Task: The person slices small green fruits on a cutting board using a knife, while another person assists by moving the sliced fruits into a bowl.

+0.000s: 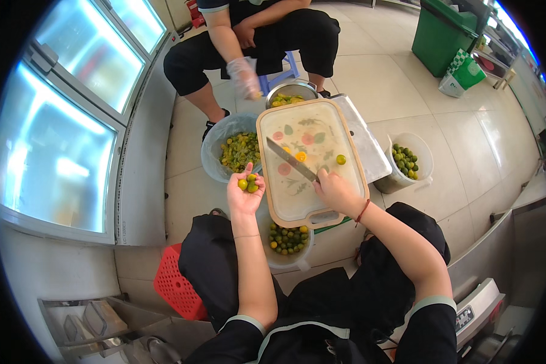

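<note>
Several small green-yellow citrus fruits (250,184) rest in my left hand (245,194), palm up and fingers curled around them, just left of the cutting board. My right hand (337,191) grips the handle of a kitchen knife (293,160), whose blade points up and left over the board. On the cutting board (300,204), printed with leaves and red shapes, lie a cut half (300,156) showing orange flesh and a whole citrus fruit (341,159) near the right edge. Another orange piece (286,149) is partly hidden by the blade.
A lined tub (214,154) holds cut fruit. Whole fruits fill a container (307,255) below the board and a bucket (425,159) at right. Opposite sits a co-worker with a gloved hand (244,78) near a metal bowl (269,93). A red basket (175,280) stands by my left leg.
</note>
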Motion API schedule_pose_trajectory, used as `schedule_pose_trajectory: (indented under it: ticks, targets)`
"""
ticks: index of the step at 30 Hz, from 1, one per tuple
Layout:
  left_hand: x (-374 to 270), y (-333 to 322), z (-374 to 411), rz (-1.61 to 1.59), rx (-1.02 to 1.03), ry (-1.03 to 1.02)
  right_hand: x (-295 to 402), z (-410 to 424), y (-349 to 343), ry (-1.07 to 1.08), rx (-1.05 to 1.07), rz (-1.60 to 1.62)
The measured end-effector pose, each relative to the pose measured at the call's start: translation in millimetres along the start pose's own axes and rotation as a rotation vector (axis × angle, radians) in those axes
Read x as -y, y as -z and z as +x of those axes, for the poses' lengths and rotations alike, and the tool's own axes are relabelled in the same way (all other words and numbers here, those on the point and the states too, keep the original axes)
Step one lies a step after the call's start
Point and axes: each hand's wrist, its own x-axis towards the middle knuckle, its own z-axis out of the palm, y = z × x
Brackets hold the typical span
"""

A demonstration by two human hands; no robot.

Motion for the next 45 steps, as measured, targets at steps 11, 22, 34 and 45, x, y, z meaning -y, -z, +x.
schedule_pose_trajectory:
  ticks: [11, 22, 34, 45]
  targets:
    - [50.8, -24.4, -9.9, 0.787, 0.116, -0.196, -7.5, 4.5, 16.0, -0.072, -0.012, 0.008]
    - [78.2, -15.1, -1.7, 1.765, 0.044, -1.039, -8.2, -4.7, 11.5, -0.126, -0.046, 0.023]
    - [73.0, -18.7, -0.4, 1.643, 0.065, -0.980, 4.0, -15.2, 9.1, -0.110, -0.083, 0.038]
    - [69.8, -17.0, 6.0, 1.636, -0.006, -1.014, 25.5, -33.5, 7.9, -0.048, -0.016, 0.128]
